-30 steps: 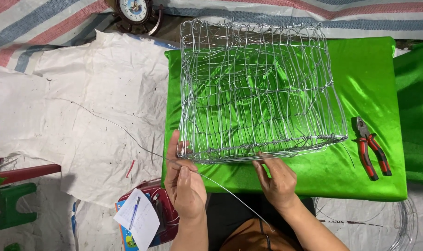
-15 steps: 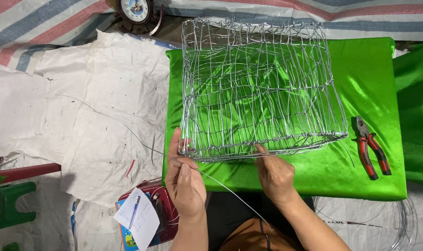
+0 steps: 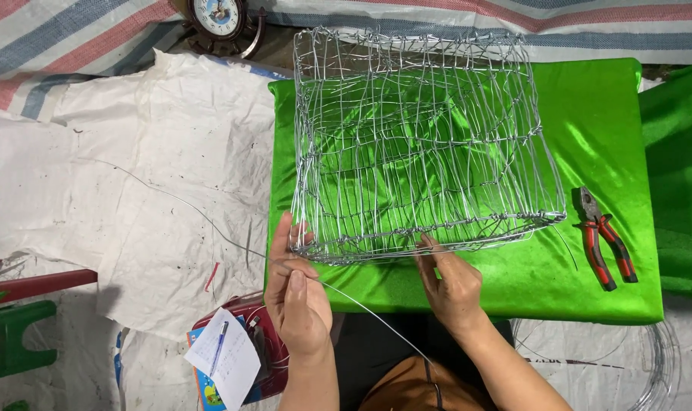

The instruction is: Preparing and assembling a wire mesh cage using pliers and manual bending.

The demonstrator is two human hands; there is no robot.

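Observation:
A square basket of woven silver wire stands on a bright green cloth-covered surface. My left hand grips the basket's near left corner and pinches a long loose wire that runs from the left floor across toward my lap. My right hand pinches the wire at the middle of the basket's near rim, fingertips on the twisted edge.
Red-and-black pliers lie on the green cloth at the right. A round clock sits at the top. A white sack sheet covers the floor at left. Paper with a pen and a wire coil lie near me.
My right hand has shifted slightly left and up along the near rim. My left hand and the basket stay in place.

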